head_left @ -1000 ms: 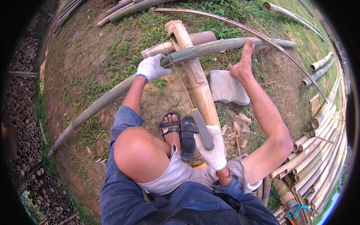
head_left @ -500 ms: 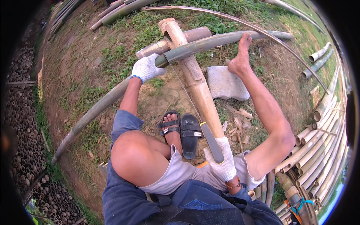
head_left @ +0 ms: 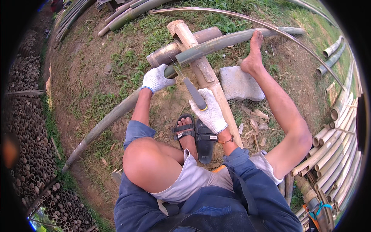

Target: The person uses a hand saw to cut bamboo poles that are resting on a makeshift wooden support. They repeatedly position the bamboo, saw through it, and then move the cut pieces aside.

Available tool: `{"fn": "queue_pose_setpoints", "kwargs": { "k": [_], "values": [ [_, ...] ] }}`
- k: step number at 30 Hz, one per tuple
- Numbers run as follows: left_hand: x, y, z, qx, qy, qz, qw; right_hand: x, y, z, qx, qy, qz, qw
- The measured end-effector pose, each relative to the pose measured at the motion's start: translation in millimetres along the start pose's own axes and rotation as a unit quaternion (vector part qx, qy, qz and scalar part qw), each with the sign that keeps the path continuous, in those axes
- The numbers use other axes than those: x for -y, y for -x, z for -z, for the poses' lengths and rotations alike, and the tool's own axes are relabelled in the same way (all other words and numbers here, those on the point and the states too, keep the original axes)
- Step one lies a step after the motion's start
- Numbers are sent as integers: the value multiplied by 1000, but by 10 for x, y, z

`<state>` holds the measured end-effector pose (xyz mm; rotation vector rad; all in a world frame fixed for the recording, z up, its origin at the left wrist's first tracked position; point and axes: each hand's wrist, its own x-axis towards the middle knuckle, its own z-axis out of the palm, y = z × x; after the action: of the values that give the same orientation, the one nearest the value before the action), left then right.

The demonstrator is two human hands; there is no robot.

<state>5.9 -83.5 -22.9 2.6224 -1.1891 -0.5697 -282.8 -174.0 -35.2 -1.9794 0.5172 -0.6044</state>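
Note:
My left hand (head_left: 157,79), in a white knitted glove, grips the end of a long green bamboo pole (head_left: 106,119) that slopes down to the left. Just right of it is the cut end of another green bamboo length (head_left: 228,41), lying across a pale bamboo post (head_left: 208,79); a gap parts the two. My gloved right hand (head_left: 209,111) is closed around the grey-and-yellow handle of a hand saw (head_left: 194,92). Its thin blade points up toward the gap and is partly blurred. My bare foot (head_left: 253,58) presses against the right-hand bamboo length.
A short thick bamboo crosspiece (head_left: 164,56) passes through the post. A stone block (head_left: 239,84) sits by my foot, and a split bamboo strip (head_left: 270,27) arches beyond it. Stacked poles (head_left: 336,150) lie right; cut bamboo ends (head_left: 29,135) fill the left. Black sandals (head_left: 205,143) are below.
My right hand has moved up and forward with the saw. The bamboo, joined before, now shows as two pieces, with the left one dropped slightly below the other.

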Motion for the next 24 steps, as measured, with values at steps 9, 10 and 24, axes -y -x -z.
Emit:
{"fn": "queue_pose_setpoints", "kwargs": {
  "k": [9, 10, 24],
  "values": [
    [277, -110, -366, -50, -2, 5, 999, -696, 511, -180, 8, 45, -157, 987],
    [277, -103, -359, -124, 15, -8, 992, -762, 554, -228, 5, 14, -179, 984],
    [-494, -495, -132, -66, 101, -124, 985, -603, 702, 24, 31, -39, -386, 921]
  ]
}}
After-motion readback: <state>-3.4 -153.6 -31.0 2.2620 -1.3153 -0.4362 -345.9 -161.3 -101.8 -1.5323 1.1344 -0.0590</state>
